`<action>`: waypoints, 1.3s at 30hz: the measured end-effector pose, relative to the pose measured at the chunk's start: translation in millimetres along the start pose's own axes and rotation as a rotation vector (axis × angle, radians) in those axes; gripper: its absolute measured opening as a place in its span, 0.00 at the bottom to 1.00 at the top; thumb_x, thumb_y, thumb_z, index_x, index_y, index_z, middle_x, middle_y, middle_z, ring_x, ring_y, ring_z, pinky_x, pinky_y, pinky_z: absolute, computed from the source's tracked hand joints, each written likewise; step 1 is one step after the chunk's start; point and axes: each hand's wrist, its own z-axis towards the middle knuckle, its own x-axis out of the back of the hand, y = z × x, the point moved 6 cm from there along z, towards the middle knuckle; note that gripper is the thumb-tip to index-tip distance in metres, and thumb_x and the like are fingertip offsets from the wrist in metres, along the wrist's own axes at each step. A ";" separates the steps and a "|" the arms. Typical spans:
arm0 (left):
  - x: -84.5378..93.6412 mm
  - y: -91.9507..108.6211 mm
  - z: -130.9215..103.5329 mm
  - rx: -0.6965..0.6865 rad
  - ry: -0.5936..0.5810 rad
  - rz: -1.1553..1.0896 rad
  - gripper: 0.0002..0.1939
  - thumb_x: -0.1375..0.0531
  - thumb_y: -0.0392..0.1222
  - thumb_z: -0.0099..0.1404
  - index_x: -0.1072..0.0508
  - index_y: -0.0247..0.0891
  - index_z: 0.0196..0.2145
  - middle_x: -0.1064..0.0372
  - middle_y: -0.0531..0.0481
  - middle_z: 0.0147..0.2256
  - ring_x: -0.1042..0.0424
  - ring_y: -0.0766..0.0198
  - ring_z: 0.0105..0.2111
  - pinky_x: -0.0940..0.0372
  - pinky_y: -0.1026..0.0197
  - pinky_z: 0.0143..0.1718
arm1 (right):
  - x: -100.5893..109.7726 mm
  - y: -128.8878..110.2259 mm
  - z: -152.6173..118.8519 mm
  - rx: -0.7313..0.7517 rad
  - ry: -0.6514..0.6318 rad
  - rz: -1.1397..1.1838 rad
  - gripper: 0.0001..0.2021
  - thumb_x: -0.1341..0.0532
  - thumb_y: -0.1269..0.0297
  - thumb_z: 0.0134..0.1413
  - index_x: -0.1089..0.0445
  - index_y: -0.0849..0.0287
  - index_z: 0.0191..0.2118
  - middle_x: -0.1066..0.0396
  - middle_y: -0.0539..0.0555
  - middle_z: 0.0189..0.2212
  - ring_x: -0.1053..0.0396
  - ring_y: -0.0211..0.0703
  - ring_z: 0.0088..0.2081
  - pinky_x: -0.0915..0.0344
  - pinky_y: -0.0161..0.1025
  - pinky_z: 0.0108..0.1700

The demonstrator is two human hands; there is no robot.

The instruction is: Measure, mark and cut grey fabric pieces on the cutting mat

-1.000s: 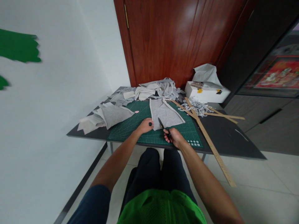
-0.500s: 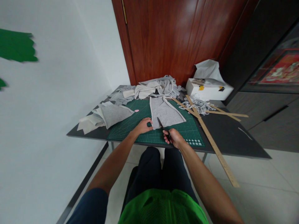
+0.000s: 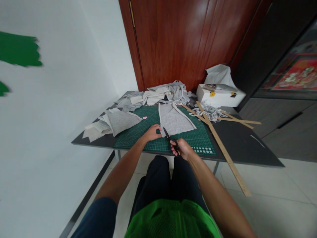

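A grey piece of fabric (image 3: pixel 176 119) with pale edges lies on the green cutting mat (image 3: pixel 133 135). At its near left corner my left hand (image 3: pixel 152 133) is closed, thumb and fingers pinching the cloth. My right hand (image 3: pixel 182 147) grips black scissors (image 3: pixel 175 145) by the handles. Their blades point away and to the left, over the near edge of the fabric, close to my left fingers. Whether the blades touch the cloth I cannot tell.
Folded grey fabric (image 3: pixel 121 121) lies at the left, and a heap of cloth (image 3: pixel 165 94) at the back. Wooden rulers (image 3: pixel 228 155), one overhanging the front edge, lie to the right beside thin scraps (image 3: pixel 210 111). A white box (image 3: pixel 220 96) stands at the back right.
The scissors in my right hand have moved slightly left and toward me, bringing the tips nearer my left fingers. My left hand stays at the fabric's corner.
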 end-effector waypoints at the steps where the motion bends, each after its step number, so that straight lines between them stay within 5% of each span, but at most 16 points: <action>1: -0.1 -0.6 0.8 0.003 -0.008 -0.002 0.13 0.28 0.39 0.52 0.22 0.41 0.37 0.25 0.47 0.51 0.29 0.51 0.58 0.37 0.48 0.64 | -1.5 1.1 -4.0 -0.014 -0.008 -0.003 0.14 0.40 0.65 0.63 0.32 0.61 0.25 0.33 0.51 0.18 0.36 0.34 0.17 0.43 0.31 0.17; 23: -0.8 0.3 7.7 0.090 -0.036 -0.036 0.10 0.30 0.34 0.47 0.20 0.42 0.31 0.24 0.50 0.50 0.28 0.52 0.57 0.37 0.51 0.65 | -7.5 28.6 -82.2 -0.193 -0.061 0.004 0.20 0.46 0.59 0.71 0.31 0.63 0.28 0.31 0.54 0.21 0.31 0.38 0.19 0.34 0.32 0.21; 39: -4.2 -8.4 5.8 0.098 -0.014 -0.024 0.13 0.29 0.35 0.49 0.19 0.41 0.35 0.27 0.46 0.57 0.32 0.50 0.63 0.40 0.47 0.68 | -18.6 35.8 -68.6 -0.148 -0.023 0.043 0.19 0.46 0.61 0.70 0.32 0.62 0.27 0.31 0.54 0.21 0.31 0.38 0.19 0.35 0.33 0.21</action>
